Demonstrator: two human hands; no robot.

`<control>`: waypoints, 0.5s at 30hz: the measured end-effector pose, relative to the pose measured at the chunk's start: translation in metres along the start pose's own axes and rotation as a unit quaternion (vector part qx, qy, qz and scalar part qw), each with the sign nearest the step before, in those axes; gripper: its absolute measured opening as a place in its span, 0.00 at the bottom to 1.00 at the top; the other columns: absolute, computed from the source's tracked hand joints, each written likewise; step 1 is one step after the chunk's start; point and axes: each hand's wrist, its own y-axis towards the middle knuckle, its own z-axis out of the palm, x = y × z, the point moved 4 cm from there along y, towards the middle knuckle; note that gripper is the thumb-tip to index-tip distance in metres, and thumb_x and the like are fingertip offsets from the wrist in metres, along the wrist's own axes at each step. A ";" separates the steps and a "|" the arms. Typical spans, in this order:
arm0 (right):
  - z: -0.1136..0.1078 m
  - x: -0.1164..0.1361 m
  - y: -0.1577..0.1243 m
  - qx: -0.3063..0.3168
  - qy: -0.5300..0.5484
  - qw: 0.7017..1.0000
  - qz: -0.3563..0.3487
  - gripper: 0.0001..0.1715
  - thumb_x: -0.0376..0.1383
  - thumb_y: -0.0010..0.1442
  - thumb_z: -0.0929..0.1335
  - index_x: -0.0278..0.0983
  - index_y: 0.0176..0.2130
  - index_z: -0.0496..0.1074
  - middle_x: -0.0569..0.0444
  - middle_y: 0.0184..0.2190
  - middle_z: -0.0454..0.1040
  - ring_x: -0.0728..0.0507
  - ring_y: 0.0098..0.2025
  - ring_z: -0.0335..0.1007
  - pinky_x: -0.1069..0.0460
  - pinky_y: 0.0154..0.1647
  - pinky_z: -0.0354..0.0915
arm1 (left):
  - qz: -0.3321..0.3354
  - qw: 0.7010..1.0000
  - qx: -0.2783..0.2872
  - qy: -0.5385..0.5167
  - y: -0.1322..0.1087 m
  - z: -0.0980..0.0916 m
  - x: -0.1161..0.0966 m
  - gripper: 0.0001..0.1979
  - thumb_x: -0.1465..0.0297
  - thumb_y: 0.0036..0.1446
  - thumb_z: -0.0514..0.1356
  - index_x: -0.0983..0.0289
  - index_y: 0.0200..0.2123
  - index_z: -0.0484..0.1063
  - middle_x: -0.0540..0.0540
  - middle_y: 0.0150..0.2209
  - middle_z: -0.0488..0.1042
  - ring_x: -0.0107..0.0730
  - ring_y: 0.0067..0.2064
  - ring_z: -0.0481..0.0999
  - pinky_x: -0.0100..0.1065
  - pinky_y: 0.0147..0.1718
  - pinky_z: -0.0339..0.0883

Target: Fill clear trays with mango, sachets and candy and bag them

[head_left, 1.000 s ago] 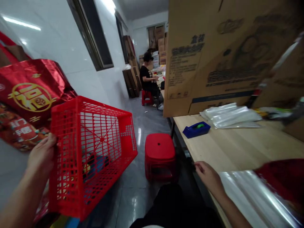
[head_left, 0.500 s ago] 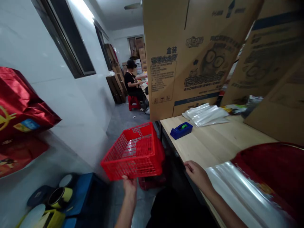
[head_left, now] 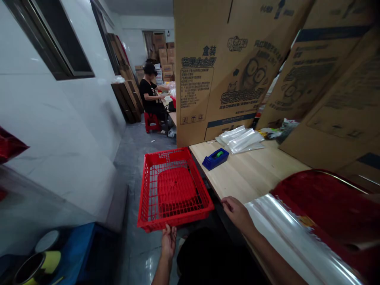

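Observation:
A shallow red plastic basket with mesh sides and bottom sits level at mid-view, and a red stool seat shows through its mesh. My left hand holds the basket's near rim, fingertips up against its front wall. By the edge of the wooden table, my right hand is closed, thumb against curled forefinger, with nothing visible in it. Close to that hand lie clear plastic sleeves. A blue tape dispenser with a green core stands farther along the table edge.
Tall cardboard sheets stand on the table. More clear bags lie before them, and a dark red tray is at right. A person sits farther back. A blue stool holding a yellow-and-black container is at lower left.
The basket has swung from a tilt to level over the red stool, my left hand still at its near rim. My right hand stays by the table edge. The view has turned left to right slightly.

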 end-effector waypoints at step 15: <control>-0.077 0.068 -0.030 0.101 -0.073 0.991 -0.045 0.12 0.29 0.57 0.59 0.36 0.38 0.69 0.51 0.33 0.71 0.46 0.37 0.65 0.51 0.39 0.60 | -0.107 0.865 0.246 0.424 -0.053 0.010 0.020 0.20 0.58 0.31 0.68 0.59 0.30 0.72 0.57 0.33 0.75 0.50 0.43 0.74 0.47 0.40 0.67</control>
